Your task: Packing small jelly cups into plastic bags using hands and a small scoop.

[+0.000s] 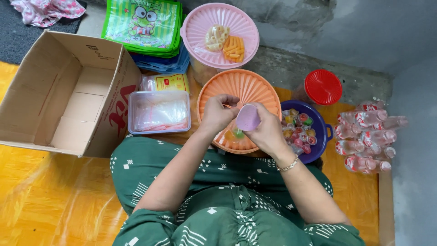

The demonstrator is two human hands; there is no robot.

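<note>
My right hand (268, 132) is curled round a small lilac, rounded cup-like piece (248, 117), held near chest height over the orange ribbed lid (241, 89). My left hand (217, 114) has its fingertips pinched narrow just beside that piece, on something thin I cannot make out. Beneath both hands hangs a small clear bag (234, 135) with yellow and green sweets in it; which hand carries it I cannot tell, since the fingers cover its top.

To do this well, as I judge it, I would keep the lilac piece steady in the right hand's grip and let the left do the fine pinching, staying low over the orange lid so anything dropped lands there (not on the floor).

Just right of my right hand sits a dark blue bowl (324, 123) full of small jelly cups in mixed colours. Beyond it stands a jar with a red lid (323, 86), and further right lies a cluster of small clear bottles (366, 136) with red labels. Behind the orange lid is a pink ribbed lid (200, 27) carrying a bag of yellow and orange tube snacks (226, 44). To the left lies a clear box of plastic bags (159, 111), then an open cardboard box (63, 91), and a stack of green cartoon-frog bags (143, 23) at the back.

The containers under both ribbed lids are mostly hidden, the bottles' far edge blurs into the wall, and a pink patterned cloth (48, 9) is cut off at the top.
</note>
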